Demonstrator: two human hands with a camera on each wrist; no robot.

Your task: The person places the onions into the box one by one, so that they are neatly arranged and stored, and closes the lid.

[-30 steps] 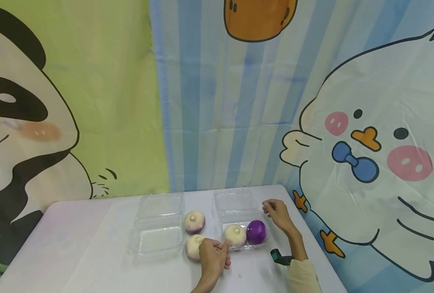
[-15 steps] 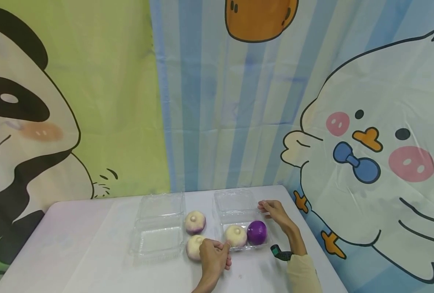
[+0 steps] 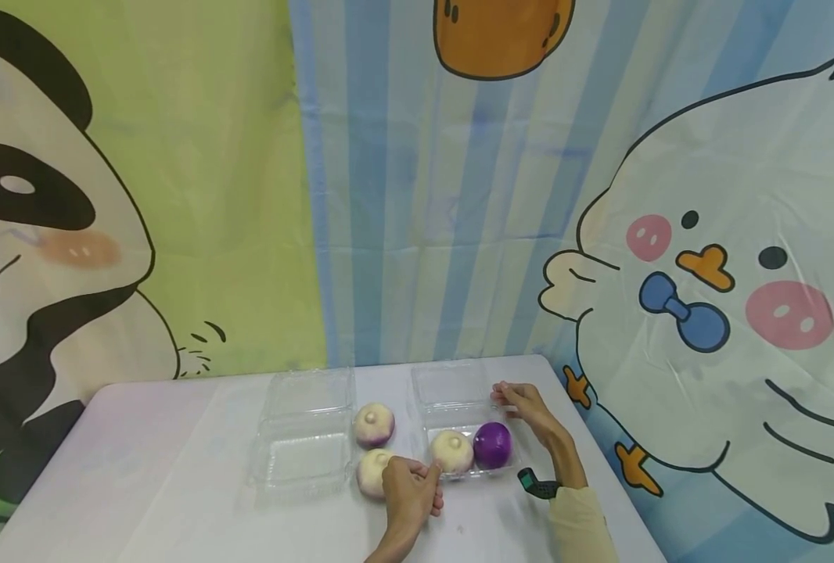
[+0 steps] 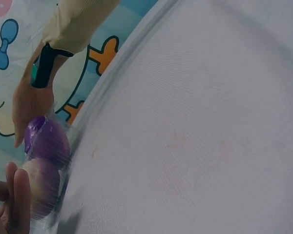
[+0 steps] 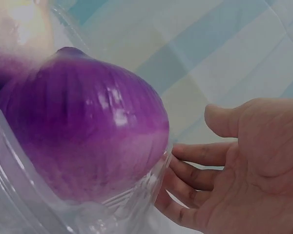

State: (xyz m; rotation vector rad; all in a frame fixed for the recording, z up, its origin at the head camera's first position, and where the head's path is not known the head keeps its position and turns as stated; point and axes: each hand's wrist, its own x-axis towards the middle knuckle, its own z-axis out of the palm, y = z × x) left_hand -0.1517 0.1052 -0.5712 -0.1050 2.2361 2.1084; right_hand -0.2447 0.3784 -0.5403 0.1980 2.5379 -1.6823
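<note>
Two clear clamshells sit open on the white table [image 3: 177, 469]: left clamshell [image 3: 307, 461] and right clamshell [image 3: 483, 475]. Right one holds the inside turnip [image 3: 451, 452] on its left and the purple onion [image 3: 492, 446] on its right, side by side. Its lid [image 3: 452, 387] lies folded back toward the striped curtain [image 3: 431, 195].

Key geometry, I'd say: lid vs right hand [image 3: 530, 407]. Right hand is the nearer one, at the side edge by the hinge; lid lies to the left of its fingertips. Hinge line runs left-right; opened clamshell's long axis runs away from the person. Left hand [image 3: 411, 493] sits at the opposite end, front-left corner, nearer the inside turnip.

Right hand: thumb [image 5: 219, 119] stands apart from the other fingers [image 5: 200, 155], which are loosely bent with tips against or just beside the clear wall. Not clamped on anything. Onion is just across that wall.

Left hand: thumb and index tips look close together by the corner. Can't tell whether they pinch the rim.

Far turnip [image 3: 374, 424] and near turnip [image 3: 371, 474] are between the clamshells; left hand partly covers the near one.
</note>
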